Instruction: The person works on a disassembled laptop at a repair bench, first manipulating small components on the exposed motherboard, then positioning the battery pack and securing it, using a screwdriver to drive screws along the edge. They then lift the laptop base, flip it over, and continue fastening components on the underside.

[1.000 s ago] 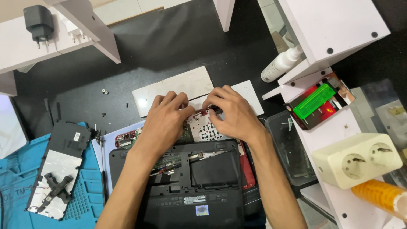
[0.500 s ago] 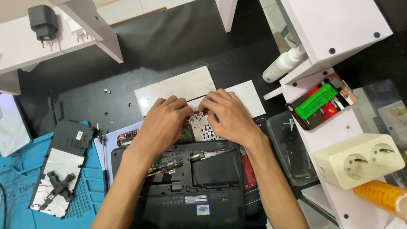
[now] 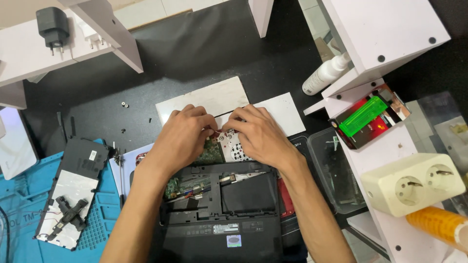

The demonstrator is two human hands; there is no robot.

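Note:
An opened black laptop [image 3: 222, 214] lies in front of me with its base cover off, showing a green circuit board [image 3: 210, 153] and a perforated metal plate [image 3: 236, 151]. My left hand [image 3: 183, 136] and my right hand [image 3: 256, 134] meet over the laptop's far edge. Their fingertips pinch something small with thin red wires between them; what it is stays hidden by the fingers. Both hands rest on the board area.
A removed black cover with a small speaker part [image 3: 73, 192] lies on a blue mat [image 3: 19, 214] at left. White panels [image 3: 204, 97] sit behind the laptop. A spray bottle [image 3: 324, 75], clear tray [image 3: 331, 170], white double socket [image 3: 414, 182] and green-lidded box [image 3: 365, 117] stand right. Loose screws [image 3: 124, 104] lie left.
Both hands have stayed at the laptop's far edge, fingers shifting slightly closer together over the board. The view has drifted a little.

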